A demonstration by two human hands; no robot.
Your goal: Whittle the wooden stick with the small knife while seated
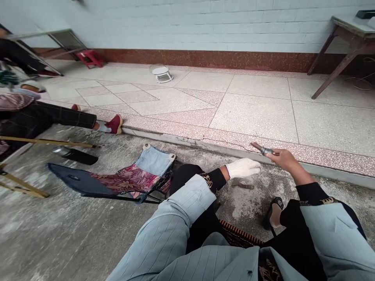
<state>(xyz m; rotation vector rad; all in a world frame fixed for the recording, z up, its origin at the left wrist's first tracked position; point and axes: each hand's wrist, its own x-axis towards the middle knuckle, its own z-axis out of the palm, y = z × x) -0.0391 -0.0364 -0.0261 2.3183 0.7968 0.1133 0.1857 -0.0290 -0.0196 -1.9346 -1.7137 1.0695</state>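
My right hand (282,159) is bare and closed around a brown stick with grey wire wound on it (266,151), held above the kerb's edge. A thin dark line runs left from the wire coil along the kerb; whether it is wire or a crack I cannot tell. To the left, my left hand (243,168) wears a white knit glove. Its fingers are curled together, and anything between them is hidden. Just below it, a flat brown strip (243,185) lies on the concrete, apart from the glove.
A folding chair (123,175) with denim and floral fabric stands at left, beside a black bottle (76,155). A person's leg with a red shoe (114,124) rests by the raised tiled floor (258,107). Behind are a small white stool (163,74), a red stool (91,58) and a wooden table (348,37).
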